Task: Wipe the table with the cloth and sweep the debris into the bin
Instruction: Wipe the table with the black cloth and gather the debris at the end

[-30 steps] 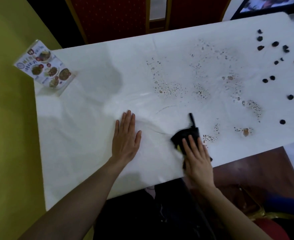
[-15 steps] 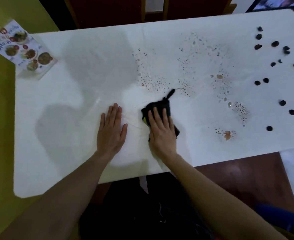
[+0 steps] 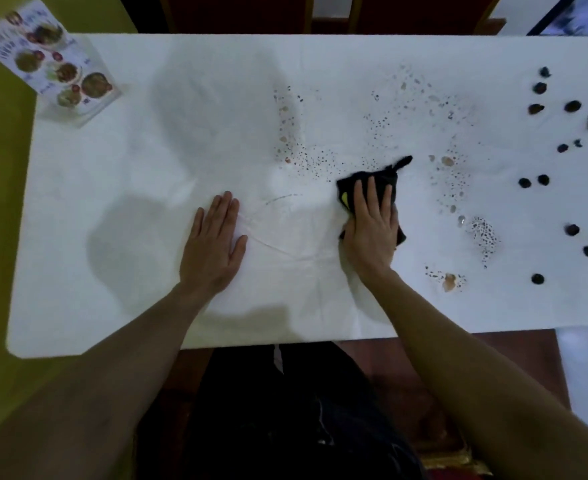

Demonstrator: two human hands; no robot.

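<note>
A white-covered table (image 3: 112,202) fills the view. My right hand (image 3: 370,230) lies flat with straight fingers on a black cloth (image 3: 389,174) that has a yellow patch, pressing it onto the table's middle. My left hand (image 3: 212,244) rests flat on the tablecloth to the left of it, fingers straight. Small dark specks and pale crumbs (image 3: 306,157) are scattered just beyond and right of the cloth. Several dark lumps of debris (image 3: 571,230) lie at the right end. No bin is in view.
A laminated menu card (image 3: 53,67) stands at the table's far left corner. Chair backs (image 3: 330,15) line the far side. A yellow wall is on the left. The table's near edge is close to my body, with brown floor to the right.
My right hand has slid the cloth from near the front edge leftward, then farther away across the table toward the specks. The left hand has stayed flat in place.
</note>
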